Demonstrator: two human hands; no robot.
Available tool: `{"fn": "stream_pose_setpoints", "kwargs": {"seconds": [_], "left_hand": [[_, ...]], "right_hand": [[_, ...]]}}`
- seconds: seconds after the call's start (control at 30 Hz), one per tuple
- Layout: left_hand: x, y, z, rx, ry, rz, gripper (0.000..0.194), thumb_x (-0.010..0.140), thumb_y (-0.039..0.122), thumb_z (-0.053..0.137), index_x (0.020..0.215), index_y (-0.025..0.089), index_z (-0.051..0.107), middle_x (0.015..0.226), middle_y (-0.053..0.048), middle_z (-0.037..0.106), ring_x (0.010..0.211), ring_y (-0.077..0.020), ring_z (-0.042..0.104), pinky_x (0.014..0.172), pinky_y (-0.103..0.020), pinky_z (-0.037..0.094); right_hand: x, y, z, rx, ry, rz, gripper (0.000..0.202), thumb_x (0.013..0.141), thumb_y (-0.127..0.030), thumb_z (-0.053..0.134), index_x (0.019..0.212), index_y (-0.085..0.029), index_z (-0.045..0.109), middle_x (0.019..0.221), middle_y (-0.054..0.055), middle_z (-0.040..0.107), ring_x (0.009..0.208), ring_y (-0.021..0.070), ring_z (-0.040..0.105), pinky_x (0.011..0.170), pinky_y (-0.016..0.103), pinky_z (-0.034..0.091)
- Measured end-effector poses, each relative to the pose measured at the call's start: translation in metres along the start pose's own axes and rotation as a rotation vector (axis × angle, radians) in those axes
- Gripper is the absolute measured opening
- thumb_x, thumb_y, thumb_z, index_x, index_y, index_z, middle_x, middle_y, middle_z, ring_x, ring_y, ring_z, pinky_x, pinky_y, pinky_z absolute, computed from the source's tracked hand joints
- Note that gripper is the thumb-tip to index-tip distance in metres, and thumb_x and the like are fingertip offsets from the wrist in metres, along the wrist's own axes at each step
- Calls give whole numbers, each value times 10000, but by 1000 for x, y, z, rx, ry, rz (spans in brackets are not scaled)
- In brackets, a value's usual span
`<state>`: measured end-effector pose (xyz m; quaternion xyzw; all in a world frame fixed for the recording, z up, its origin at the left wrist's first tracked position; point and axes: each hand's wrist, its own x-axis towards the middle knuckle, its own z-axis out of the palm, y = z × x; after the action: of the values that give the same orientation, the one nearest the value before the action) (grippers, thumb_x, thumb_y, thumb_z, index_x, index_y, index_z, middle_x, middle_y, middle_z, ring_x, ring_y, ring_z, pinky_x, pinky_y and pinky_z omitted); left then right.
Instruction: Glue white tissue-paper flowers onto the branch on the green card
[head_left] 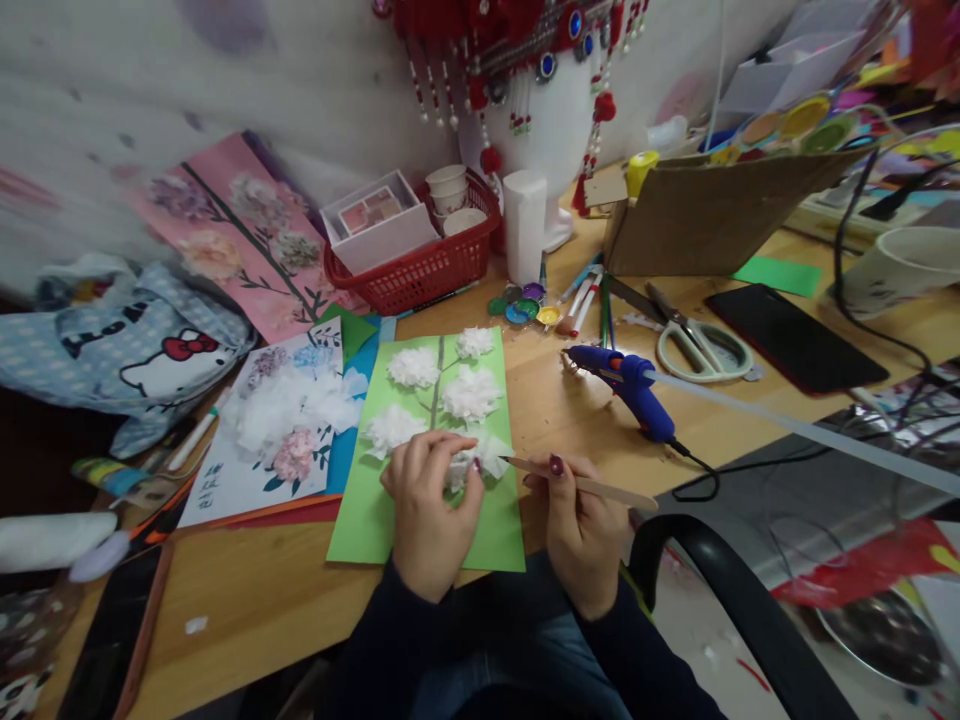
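A light green sheet of paper (360,530) lies on the table, bearing several ruffled white paper flowers and a painted dark stem (435,390). My left hand (433,510) rests over its lower right part, thumb and fingers closed on the white paper flower (491,458) there. In my right hand (583,525) is a slim wooden stick (619,493), gripped like a pen. Its dark, narrow tip points left and meets the flower's right edge, or lies just in front of it. My left fingers partly cover this flower.
A blue glue gun (630,385) with its cord lies right of the sheet, near scissors (697,345) and a dark phone (799,335). Behind are paint pots (521,310) and a red basket (431,275). Flower pictures (217,485) lie left. A black chair armrest (739,610) stands close to my right arm.
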<state>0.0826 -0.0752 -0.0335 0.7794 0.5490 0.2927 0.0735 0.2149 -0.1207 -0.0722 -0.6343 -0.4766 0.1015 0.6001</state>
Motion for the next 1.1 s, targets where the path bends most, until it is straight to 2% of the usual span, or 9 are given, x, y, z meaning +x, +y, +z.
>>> {"fn": "stream_pose_setpoints", "kwargs": {"seconds": [0.1, 0.2, 0.3, 0.57, 0.73, 0.87, 1.1], "left_hand": [[-13, -22, -11, 117, 29, 15, 217, 858, 176, 526, 1036, 220, 641, 1112, -89, 627, 1088, -284, 544, 947, -467, 391], [-30, -45, -17, 261, -10, 13, 300, 896, 222, 490, 1174, 204, 603, 1252, -132, 600, 1185, -327, 506, 960, -503, 370], [-42, -58, -17, 333, -75, 35, 376, 928, 237, 446, 1286, 196, 553, 1383, -148, 538, 1285, -341, 446, 995, -526, 333], [-46, -57, -18, 369, -116, 35, 385, 933, 233, 422, 1262, 185, 618, 1422, -153, 517, 1261, -379, 467, 989, -607, 295], [-47, -59, -18, 348, -116, 23, 376, 926, 222, 448, 1262, 211, 617, 1445, -143, 494, 1315, -371, 422, 1040, -634, 242], [-48, -59, -17, 334, -96, 12, 397, 919, 205, 481, 1299, 246, 586, 1468, -121, 471, 1342, -356, 395, 1081, -652, 177], [-49, -59, -16, 283, -82, 0, 388, 913, 192, 492, 1283, 238, 599, 1443, -137, 498, 1325, -361, 424, 1090, -661, 180]], "right_hand": [[4, -4, 1, -35, -51, 17, 309, 979, -279, 421, 827, -176, 669, 662, 25, 680, 570, 138, 643, 578, 246, 502], [5, -5, 2, -58, -103, 41, 305, 982, -290, 420, 819, -175, 652, 647, 20, 673, 569, 141, 642, 577, 248, 491], [5, -4, 5, -89, -122, 60, 296, 980, -294, 429, 798, -178, 633, 653, 16, 668, 589, 143, 640, 595, 257, 480], [13, -9, 10, -104, -177, 133, 307, 975, -347, 430, 829, -182, 643, 662, 9, 664, 591, 143, 629, 600, 264, 483], [22, -11, 13, -93, -224, 201, 340, 969, -404, 428, 797, -189, 629, 656, 20, 670, 565, 151, 616, 559, 266, 477], [33, -15, 17, -138, -275, 166, 334, 963, -432, 424, 796, -199, 595, 638, 23, 661, 579, 165, 621, 558, 273, 469], [42, -15, 23, -147, -351, 90, 339, 971, -437, 406, 819, -190, 582, 589, -3, 618, 538, 144, 591, 561, 265, 450]]}}
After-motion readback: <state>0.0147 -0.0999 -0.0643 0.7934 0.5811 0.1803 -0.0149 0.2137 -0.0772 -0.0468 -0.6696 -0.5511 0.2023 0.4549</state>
